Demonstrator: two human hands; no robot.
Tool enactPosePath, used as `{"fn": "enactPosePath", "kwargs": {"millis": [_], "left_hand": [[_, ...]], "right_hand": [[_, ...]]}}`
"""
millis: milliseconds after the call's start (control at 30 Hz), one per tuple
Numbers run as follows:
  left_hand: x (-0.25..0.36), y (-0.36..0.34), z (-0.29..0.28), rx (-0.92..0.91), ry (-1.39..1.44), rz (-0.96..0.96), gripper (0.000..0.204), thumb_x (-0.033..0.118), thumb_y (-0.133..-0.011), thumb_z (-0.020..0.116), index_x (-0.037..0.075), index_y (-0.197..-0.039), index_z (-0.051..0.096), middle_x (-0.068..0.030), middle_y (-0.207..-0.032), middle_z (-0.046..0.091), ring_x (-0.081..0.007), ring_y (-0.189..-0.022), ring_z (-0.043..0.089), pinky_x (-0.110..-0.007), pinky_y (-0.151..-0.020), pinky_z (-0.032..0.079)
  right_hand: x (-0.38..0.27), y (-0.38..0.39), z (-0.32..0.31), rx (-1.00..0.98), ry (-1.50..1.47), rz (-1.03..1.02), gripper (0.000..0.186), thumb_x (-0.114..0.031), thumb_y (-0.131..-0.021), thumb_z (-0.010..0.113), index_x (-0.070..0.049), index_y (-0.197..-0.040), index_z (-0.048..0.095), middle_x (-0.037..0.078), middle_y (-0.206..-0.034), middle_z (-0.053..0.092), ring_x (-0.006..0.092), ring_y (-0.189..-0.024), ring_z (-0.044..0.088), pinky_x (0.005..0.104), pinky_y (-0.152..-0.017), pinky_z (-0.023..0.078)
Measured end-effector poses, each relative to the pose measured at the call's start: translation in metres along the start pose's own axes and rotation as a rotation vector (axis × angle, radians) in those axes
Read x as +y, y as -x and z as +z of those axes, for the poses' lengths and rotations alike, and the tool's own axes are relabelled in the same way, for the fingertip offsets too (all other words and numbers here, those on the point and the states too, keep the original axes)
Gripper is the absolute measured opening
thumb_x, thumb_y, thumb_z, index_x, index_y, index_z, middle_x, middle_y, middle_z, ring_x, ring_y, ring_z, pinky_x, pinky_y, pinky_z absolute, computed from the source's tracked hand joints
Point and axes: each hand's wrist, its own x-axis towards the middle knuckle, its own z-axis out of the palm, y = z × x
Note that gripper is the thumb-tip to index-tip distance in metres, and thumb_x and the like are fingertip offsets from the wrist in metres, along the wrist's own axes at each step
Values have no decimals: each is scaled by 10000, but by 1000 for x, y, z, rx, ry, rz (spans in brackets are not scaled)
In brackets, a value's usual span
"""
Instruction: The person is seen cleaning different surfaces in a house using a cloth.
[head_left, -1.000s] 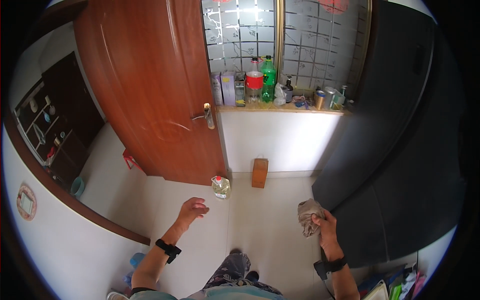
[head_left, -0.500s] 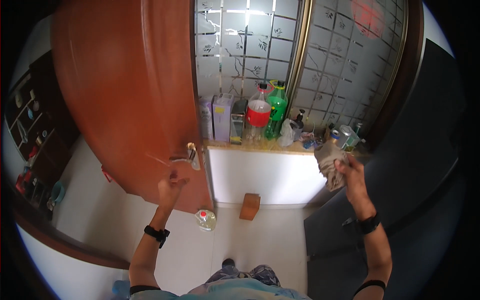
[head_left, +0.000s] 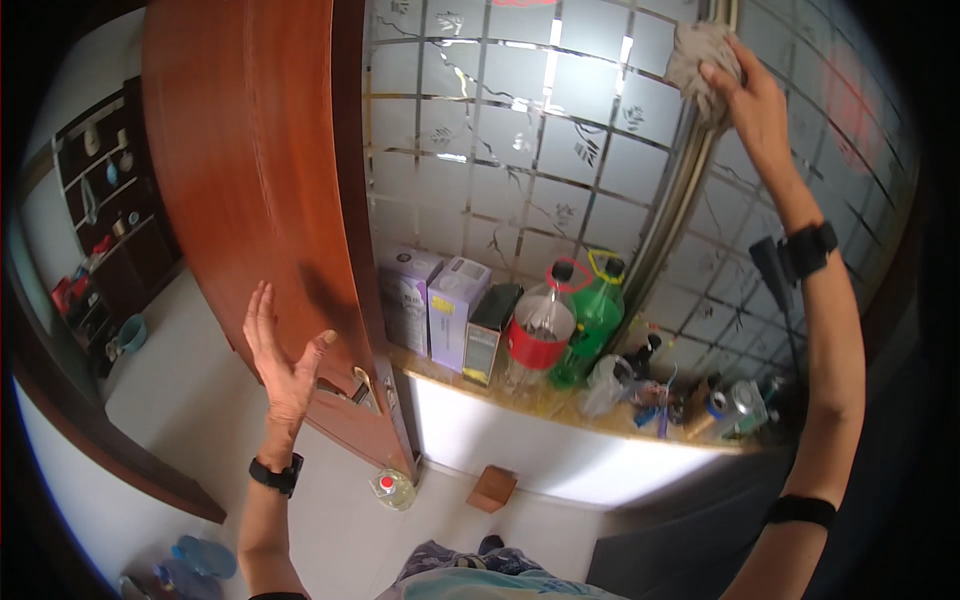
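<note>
The crumpled taupe cloth [head_left: 700,62] is before the frosted glass window [head_left: 480,95]; below, on the tan windowsill [head_left: 530,403], tall purple cardboard boxes [head_left: 459,312] stand left of the round green plastic bottle [head_left: 601,312].

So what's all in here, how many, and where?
Cloth: 1, grey, upper right
Frosted windowpanes: 2, grey, top
Door: 1, brown, left
Windowsill: 1, yellowish, centre
Cartons: 2, purple, sill's left
Box: 1, dark, sill
Plastic bottles: 2, clear and green, sill
Plastic bag: 1, white, sill
Pump bottle: 1, dark, sill
Cans: 2, gold and silver, sill's right
Clutter: uncountable, mixed, sill
Jug: 1, clear, floor
Block: 1, brown, floor
Big bottles: at least 2, blue, lower left
Basin: 1, teal, next room
Left hand: 1, bare, before door
Right hand: 1, bare, gripping cloth
</note>
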Motion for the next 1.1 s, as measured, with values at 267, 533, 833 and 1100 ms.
{"fn": "enactPosePath", "kwargs": {"millis": [267, 533, 833, 1100], "left_hand": [[15, -29, 4, 77, -141, 112, 996, 502, -718, 809, 21, -1479, 382, -204, -1518, 375, -392, -1366, 376, -497, -1132, 308], [-11, -59, 21, 8, -266, 365, 1115, 703, -714, 717, 17, -1508, 338, -223, -1563, 305, -419, -1437, 279, -545, -1158, 231], [-29, -75, 35, -58, -175, 490, 1041, 658, -736, 734, 82, -1513, 351, -310, -1533, 297, -522, -1407, 268, -626, -1130, 223], [-29, -69, 39, -129, -99, 446, 1038, 558, -711, 809, 83, -1512, 349, -309, -1543, 263, -520, -1412, 275, -683, -1106, 213]], "right_hand": [[18, -101, 94, 269, 313, -268, 657, -45, -753, 635, -30, -1385, 455, 261, -1359, 475, 461, -1197, 493, 505, -1010, 427], [24, 12, 224, -113, 462, -809, 803, 58, -753, 616, -209, -1480, 404, 131, -1535, 355, 446, -1373, 350, 494, -1058, 439], [-26, -25, 289, -110, 382, -1475, 552, -22, -763, 641, -183, -1283, 552, 59, -1433, 470, 326, -1299, 450, 451, -993, 477], [-104, -173, 296, 388, 510, -570, 637, -31, -748, 610, -23, -1369, 470, 285, -1419, 406, 483, -1327, 359, 570, -1099, 297]]}}
